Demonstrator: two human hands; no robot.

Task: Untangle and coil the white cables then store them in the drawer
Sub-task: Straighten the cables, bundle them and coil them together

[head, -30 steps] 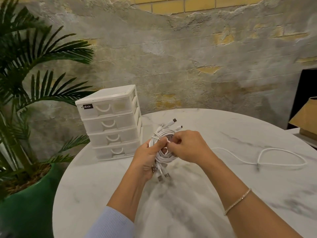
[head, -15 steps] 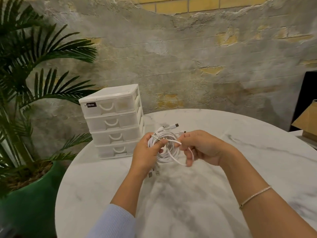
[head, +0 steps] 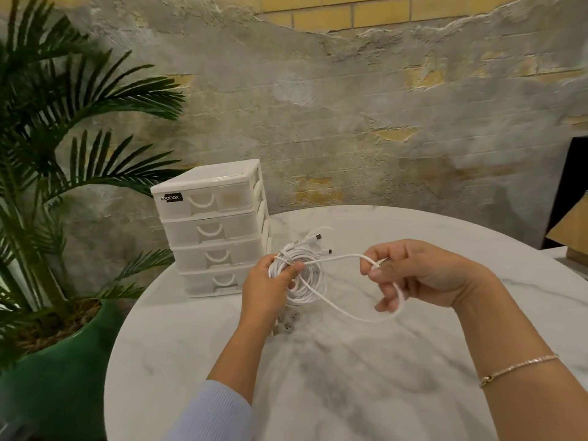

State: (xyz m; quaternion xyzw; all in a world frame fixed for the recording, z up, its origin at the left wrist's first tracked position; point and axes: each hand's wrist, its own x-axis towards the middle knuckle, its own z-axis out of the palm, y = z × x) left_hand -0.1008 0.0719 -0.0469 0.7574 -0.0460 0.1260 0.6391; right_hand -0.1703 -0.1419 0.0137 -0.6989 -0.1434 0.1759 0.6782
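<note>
The left hand grips a coiled bundle of white cables above the marble counter. The right hand pinches a loose cable loop drawn from that bundle. A white drawer unit, all drawers closed, stands just behind the left hand.
</note>
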